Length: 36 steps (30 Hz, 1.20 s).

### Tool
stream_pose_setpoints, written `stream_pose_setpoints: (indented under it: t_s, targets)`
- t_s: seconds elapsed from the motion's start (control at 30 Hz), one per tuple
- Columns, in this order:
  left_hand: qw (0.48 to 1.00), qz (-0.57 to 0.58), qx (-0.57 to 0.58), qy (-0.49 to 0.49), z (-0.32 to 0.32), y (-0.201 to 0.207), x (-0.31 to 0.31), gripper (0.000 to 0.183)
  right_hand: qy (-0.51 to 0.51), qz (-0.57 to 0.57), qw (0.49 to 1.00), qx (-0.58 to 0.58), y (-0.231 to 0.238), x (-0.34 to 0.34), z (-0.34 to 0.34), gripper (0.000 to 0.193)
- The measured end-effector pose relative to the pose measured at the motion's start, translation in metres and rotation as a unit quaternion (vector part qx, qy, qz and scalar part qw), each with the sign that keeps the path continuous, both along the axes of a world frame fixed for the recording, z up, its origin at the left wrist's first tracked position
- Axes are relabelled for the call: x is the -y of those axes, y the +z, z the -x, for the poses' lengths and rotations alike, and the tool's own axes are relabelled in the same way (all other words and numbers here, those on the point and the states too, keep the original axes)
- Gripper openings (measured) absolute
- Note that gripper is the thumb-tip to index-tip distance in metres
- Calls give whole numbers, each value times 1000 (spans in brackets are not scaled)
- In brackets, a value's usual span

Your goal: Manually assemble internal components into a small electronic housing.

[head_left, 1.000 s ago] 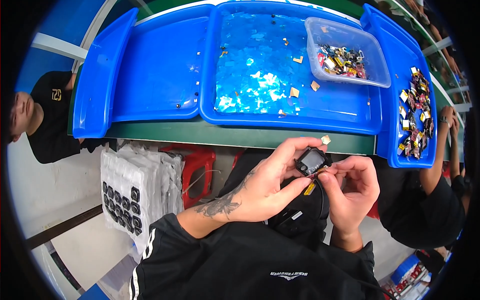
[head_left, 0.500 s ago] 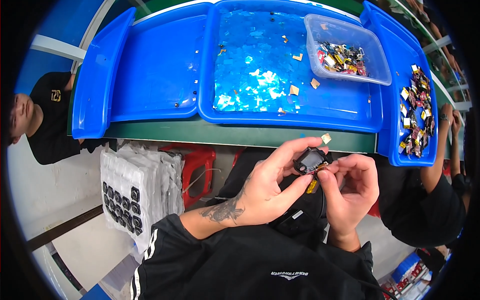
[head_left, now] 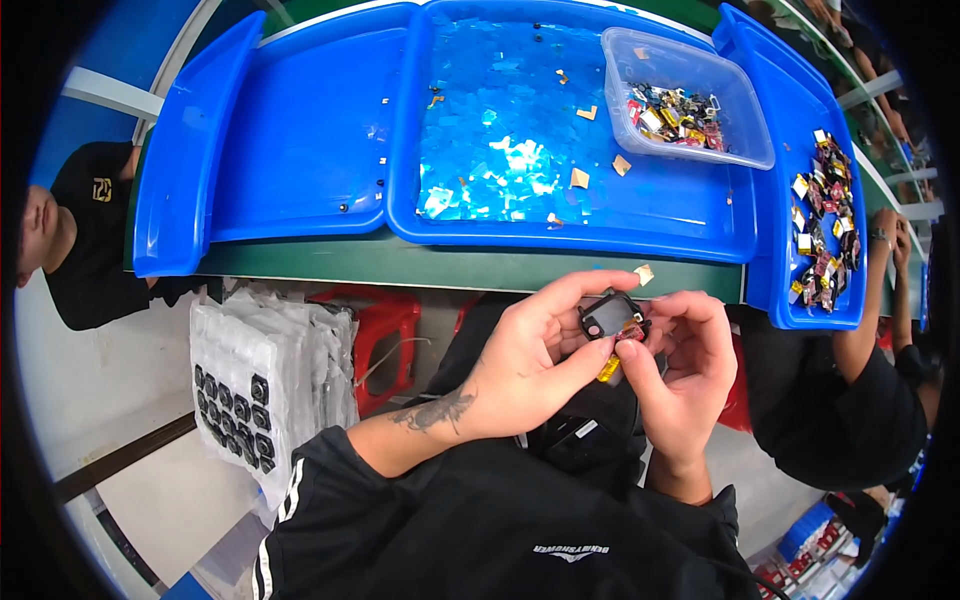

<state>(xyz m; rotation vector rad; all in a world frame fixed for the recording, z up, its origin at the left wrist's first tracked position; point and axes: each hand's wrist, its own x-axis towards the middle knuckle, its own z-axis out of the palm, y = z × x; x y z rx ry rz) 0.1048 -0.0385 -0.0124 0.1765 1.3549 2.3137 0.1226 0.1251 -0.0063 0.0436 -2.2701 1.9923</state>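
My left hand is closed around a small black plastic housing, tilted so that its grey inner face shows. A small dark red part and a yellow-taped piece sit at its lower right edge. My right hand meets it there, with the thumb on the red part and the index finger curled behind the housing's right end. Just beyond the left index fingertip is a small tan square; whether it touches the finger or lies on the table edge I cannot tell.
Ahead, a blue tray holds blue film scraps and tan pieces. A clear plastic box of small parts rests in it. More parts fill the right tray. Bagged black parts stand by a red stool. People sit at both sides.
The whole view has shifted slightly left. The housing has turned a little, showing more of its inner face, and my right fingers have moved from a tight pinch to around its right end.
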Motion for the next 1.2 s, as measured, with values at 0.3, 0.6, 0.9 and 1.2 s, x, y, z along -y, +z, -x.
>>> stream_pose_setpoints:
  t_s: [0.3, 0.6, 0.9, 1.2]
  targets:
    - [999, -9, 31, -22, 3, 5, -2, 47, 39, -209, 966, -147, 14, -18, 18, 20]
    - [989, 70, -125, 19, 5, -1, -5, 38, 15, -227, 963, -148, 13, -12, 17, 16]
    - [995, 88, -30, -41, 7, 4, -4, 21, 46, 11, 997, 61, 13, -18, 12, 6]
    - [981, -64, 147, -106, 17, 4, -2, 20, 45, -219, 959, -172, 28, -29, 20, 24]
